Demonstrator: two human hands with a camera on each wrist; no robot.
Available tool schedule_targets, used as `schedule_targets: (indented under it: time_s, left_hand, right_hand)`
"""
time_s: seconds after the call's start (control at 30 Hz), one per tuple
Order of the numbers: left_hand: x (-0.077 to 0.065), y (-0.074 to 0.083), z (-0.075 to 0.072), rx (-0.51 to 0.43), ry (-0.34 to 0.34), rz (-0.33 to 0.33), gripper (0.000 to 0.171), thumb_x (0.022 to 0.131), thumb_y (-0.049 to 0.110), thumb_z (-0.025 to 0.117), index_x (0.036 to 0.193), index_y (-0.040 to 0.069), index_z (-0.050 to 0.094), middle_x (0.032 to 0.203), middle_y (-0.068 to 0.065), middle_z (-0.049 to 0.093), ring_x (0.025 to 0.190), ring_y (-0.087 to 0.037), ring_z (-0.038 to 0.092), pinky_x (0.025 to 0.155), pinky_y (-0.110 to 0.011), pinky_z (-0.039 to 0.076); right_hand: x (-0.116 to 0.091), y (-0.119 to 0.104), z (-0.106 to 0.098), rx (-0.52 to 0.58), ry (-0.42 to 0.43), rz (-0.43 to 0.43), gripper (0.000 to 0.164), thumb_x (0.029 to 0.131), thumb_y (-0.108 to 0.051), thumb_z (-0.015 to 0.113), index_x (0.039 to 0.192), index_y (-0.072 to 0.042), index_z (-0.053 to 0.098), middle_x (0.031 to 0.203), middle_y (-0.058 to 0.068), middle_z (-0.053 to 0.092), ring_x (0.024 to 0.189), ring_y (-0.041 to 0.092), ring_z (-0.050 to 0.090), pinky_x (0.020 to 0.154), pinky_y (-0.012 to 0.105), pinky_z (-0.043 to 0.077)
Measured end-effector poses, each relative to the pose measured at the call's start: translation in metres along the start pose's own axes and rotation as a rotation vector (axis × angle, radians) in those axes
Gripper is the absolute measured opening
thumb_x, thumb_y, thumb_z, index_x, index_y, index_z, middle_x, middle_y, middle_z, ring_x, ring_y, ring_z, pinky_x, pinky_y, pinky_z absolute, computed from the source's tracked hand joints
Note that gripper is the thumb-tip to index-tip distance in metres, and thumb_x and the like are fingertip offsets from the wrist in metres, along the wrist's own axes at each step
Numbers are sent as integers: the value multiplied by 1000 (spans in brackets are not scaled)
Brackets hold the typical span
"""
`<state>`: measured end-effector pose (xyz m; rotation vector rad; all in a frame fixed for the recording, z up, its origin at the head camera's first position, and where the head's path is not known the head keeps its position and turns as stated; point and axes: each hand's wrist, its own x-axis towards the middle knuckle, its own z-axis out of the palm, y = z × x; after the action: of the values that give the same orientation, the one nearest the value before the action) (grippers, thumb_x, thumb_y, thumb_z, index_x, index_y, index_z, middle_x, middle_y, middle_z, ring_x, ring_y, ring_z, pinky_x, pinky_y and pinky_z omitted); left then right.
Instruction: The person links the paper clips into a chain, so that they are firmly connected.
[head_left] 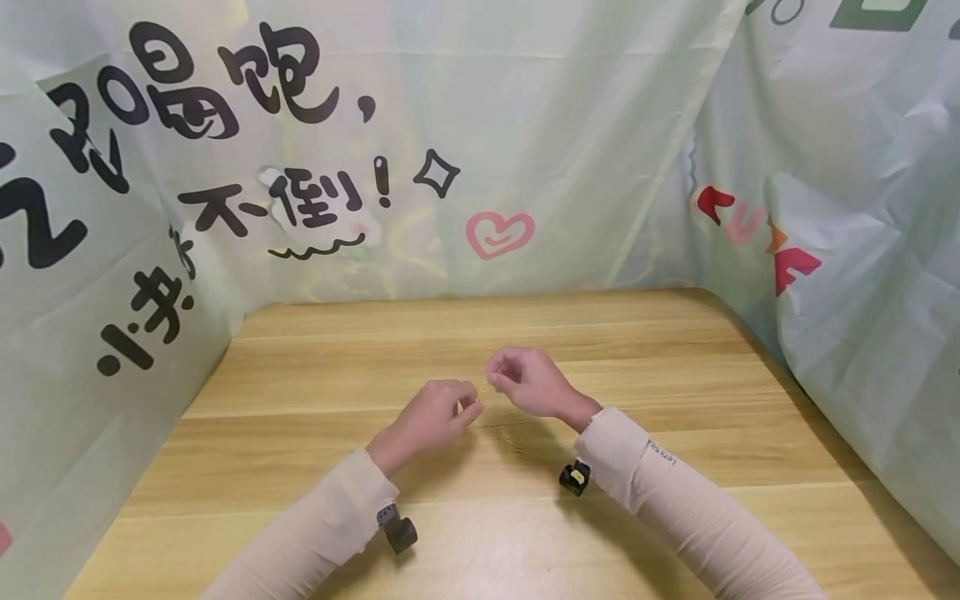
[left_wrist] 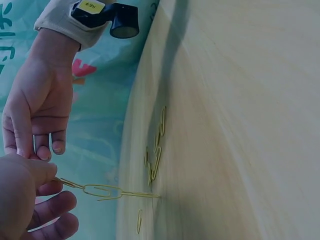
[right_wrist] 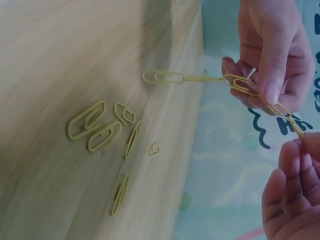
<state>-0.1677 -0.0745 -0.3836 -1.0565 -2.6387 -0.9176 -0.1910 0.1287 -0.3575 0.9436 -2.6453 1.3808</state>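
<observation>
A short chain of yellow paper clips (right_wrist: 202, 79) is strung between and below the two hands. My left hand (head_left: 431, 417) pinches it between thumb and fingertips, and several linked clips hang from that pinch toward the table. Just to the right and a little farther back, my right hand (head_left: 536, 385) holds the chain's upper end between thumb and forefinger. A stretch of linked clips spans the small gap between the hands in the right wrist view. Several loose yellow paper clips (right_wrist: 120, 197) lie scattered on the wooden table (head_left: 315, 358) beneath the hands.
Printed cloth (head_left: 585, 167) with black lettering and a pink heart hangs along the back and both sides of the table. Each sleeve cuff carries a small black wrist camera, one at the left wrist (head_left: 397, 532) and one at the right wrist (head_left: 574, 477).
</observation>
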Motion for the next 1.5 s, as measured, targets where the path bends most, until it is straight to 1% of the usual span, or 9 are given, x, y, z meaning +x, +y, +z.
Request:
schedule_targets:
  time_s: [0.23, 0.37, 0.47, 0.67, 0.87, 1.03, 1.23, 1.33, 1.5]
  left_hand:
    - [2, 2, 2, -107, -44, -92, 12, 97, 19, 59, 96, 8, 64, 84, 1, 66, 63, -6, 55, 60, -23, 49]
    - [3, 4, 2, -161, -45, -142, 19, 99, 23, 55, 104, 6, 62, 92, -2, 67, 70, -10, 58, 64, -26, 51]
    - [4, 6, 2, -175, -37, -154, 20, 100, 22, 53, 105, 4, 61, 95, -4, 67, 74, -12, 59, 67, -27, 51]
    - [5, 7, 2, -181, -15, -133, 16, 100, 18, 52, 100, 5, 61, 93, -5, 67, 75, -15, 61, 69, -29, 52]
    - [5, 6, 1, -168, 19, -93, 14, 99, 16, 53, 93, 6, 62, 87, -2, 66, 73, -13, 59, 68, -28, 51]
    - [5, 6, 0, -180, 37, -69, 16, 99, 14, 53, 91, 4, 63, 83, -5, 65, 72, -13, 58, 67, -27, 51]
    - [4, 5, -3, -169, 32, -83, 15, 99, 14, 53, 89, 7, 63, 85, -9, 67, 74, -14, 59, 68, -27, 50]
    - [3, 6, -4, -167, 37, -84, 16, 99, 15, 53, 89, 9, 63, 85, -8, 66, 74, -13, 58, 68, -27, 50]
    - [1, 5, -6, -172, 42, -80, 18, 100, 15, 53, 88, 8, 65, 83, -8, 66, 72, -13, 58, 67, -27, 50]
  right_hand:
    - [0, -2, -1, -28, -1, 9, 6, 92, -6, 64, 97, -3, 65, 81, 1, 64, 71, 14, 60, 66, 31, 53]
    - [0, -4, -2, -39, 14, -13, 7, 90, -5, 65, 97, -2, 64, 81, 0, 63, 72, 13, 60, 66, 31, 53]
    - [0, -5, -2, -45, 24, -28, 7, 90, -4, 66, 96, -4, 64, 81, 0, 63, 72, 13, 60, 67, 30, 53]
    - [1, -7, -2, -39, 29, -51, 7, 90, -3, 65, 96, -2, 64, 81, 0, 63, 73, 13, 60, 68, 31, 54]
    - [1, -9, -2, -24, 28, -69, 6, 91, -3, 64, 96, -1, 64, 82, 1, 65, 74, 14, 61, 70, 36, 54]
    - [1, -10, -3, 8, 19, -44, 7, 93, -5, 62, 99, -1, 64, 83, 5, 66, 73, 18, 62, 69, 35, 54]
    - [-1, -8, -6, 57, 15, -15, 9, 95, -6, 59, 102, 0, 63, 87, 13, 66, 74, 21, 65, 65, 31, 55]
    - [-1, -5, -7, 73, 14, 1, 10, 96, -6, 59, 102, 0, 63, 87, 9, 66, 74, 20, 64, 64, 31, 54]
    - [-1, 2, -7, 32, -25, 25, 9, 95, -6, 59, 101, -2, 64, 84, 4, 65, 72, 19, 62, 62, 32, 53]
